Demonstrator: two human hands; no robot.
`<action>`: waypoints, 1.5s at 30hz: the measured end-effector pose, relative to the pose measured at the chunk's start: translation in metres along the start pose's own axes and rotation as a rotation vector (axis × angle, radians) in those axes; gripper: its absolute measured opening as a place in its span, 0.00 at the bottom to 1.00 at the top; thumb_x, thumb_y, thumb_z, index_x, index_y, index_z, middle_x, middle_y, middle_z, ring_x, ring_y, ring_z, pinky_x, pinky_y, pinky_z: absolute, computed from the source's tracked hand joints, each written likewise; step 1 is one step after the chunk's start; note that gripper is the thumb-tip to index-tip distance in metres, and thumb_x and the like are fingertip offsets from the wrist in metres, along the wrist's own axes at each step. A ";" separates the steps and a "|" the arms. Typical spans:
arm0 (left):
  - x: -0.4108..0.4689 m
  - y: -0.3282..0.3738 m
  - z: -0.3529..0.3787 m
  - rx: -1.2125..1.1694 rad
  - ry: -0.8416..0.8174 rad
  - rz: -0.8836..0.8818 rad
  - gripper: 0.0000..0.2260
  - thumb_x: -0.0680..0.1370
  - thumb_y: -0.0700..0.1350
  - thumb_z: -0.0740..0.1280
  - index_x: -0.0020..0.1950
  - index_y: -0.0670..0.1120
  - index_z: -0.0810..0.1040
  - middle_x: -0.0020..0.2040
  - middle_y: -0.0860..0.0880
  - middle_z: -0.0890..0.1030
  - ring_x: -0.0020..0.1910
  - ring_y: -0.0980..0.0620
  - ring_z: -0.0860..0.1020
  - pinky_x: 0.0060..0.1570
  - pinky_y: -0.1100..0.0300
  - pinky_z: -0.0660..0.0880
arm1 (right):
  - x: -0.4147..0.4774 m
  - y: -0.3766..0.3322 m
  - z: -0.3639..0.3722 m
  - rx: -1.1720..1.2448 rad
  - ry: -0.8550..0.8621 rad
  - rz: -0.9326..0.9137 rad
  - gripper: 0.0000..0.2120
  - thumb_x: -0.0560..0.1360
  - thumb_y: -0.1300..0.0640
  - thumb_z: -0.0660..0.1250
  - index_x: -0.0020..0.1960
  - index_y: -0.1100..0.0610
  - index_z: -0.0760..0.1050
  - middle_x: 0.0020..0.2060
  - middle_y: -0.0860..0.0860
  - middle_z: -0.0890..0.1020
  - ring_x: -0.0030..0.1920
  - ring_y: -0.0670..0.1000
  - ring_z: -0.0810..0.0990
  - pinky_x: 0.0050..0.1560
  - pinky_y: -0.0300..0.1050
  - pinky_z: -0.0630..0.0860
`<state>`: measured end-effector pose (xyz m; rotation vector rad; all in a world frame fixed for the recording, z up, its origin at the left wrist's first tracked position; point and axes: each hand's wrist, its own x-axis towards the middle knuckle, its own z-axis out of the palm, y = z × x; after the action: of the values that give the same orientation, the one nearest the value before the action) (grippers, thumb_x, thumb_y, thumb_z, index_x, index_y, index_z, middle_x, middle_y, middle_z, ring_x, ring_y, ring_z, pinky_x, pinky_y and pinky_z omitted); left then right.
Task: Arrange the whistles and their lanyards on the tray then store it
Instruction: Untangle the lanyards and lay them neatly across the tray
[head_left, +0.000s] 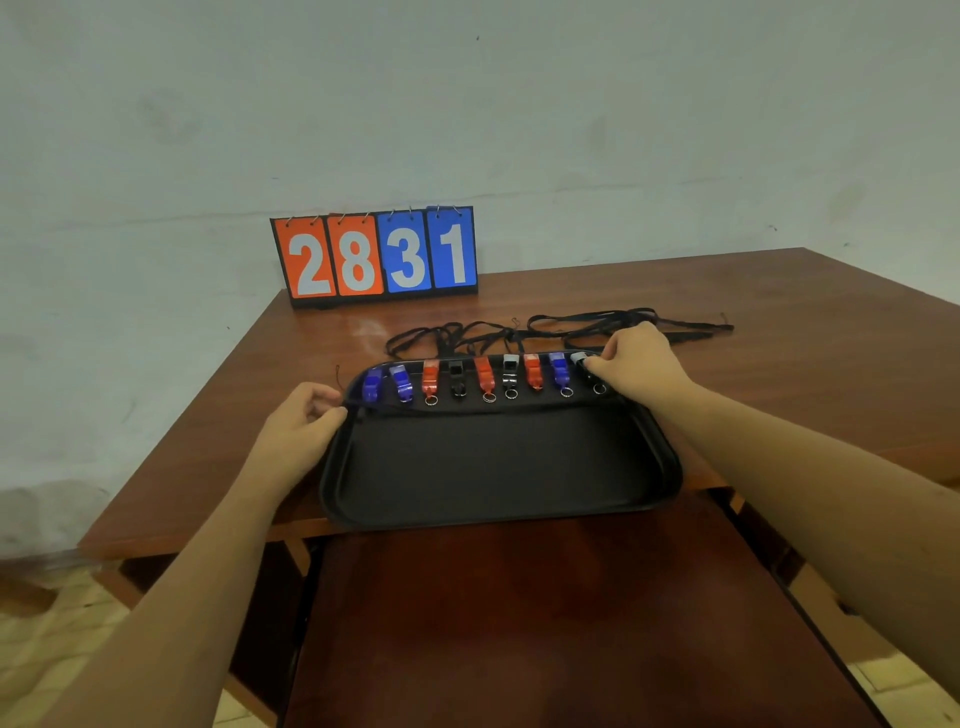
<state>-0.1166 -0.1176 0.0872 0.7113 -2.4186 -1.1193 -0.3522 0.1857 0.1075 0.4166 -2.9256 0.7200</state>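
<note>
A black tray lies at the table's near edge, slightly overhanging it. Several whistles, blue, red and black, stand in a row along its far side, most with key rings towards me. A thin black lanyard looks stretched across the tray just below the row. My left hand pinches its end at the tray's far left corner. My right hand grips the rightmost black whistle at the far right corner. More black lanyards lie tangled on the table behind the tray.
A flip scoreboard reading 28 31 stands at the back of the brown wooden table, against the pale wall. A lower dark brown surface extends towards me from under the table's front edge. Tiled floor shows at both sides.
</note>
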 end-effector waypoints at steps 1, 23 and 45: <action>0.000 0.000 0.000 -0.001 -0.002 0.003 0.09 0.81 0.46 0.64 0.61 0.48 0.73 0.50 0.49 0.79 0.45 0.55 0.77 0.37 0.61 0.68 | 0.002 0.000 0.003 -0.020 0.000 0.020 0.17 0.72 0.42 0.71 0.46 0.57 0.82 0.49 0.56 0.80 0.48 0.54 0.80 0.48 0.52 0.82; 0.005 -0.006 0.002 0.003 -0.001 0.010 0.10 0.81 0.46 0.64 0.62 0.47 0.71 0.46 0.49 0.80 0.42 0.54 0.77 0.37 0.60 0.67 | 0.002 -0.006 0.011 -0.033 -0.006 0.067 0.18 0.73 0.40 0.67 0.45 0.56 0.81 0.48 0.55 0.81 0.49 0.55 0.80 0.48 0.53 0.82; 0.115 0.063 0.035 0.299 -0.103 0.122 0.08 0.80 0.45 0.64 0.56 0.47 0.80 0.55 0.49 0.80 0.53 0.54 0.75 0.50 0.59 0.70 | 0.067 -0.005 -0.007 0.180 -0.120 -0.007 0.12 0.75 0.60 0.70 0.58 0.60 0.80 0.53 0.55 0.81 0.50 0.51 0.77 0.52 0.45 0.73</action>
<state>-0.2452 -0.1297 0.1297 0.5960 -2.7097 -0.7734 -0.4149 0.1687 0.1262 0.5031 -2.9778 0.9962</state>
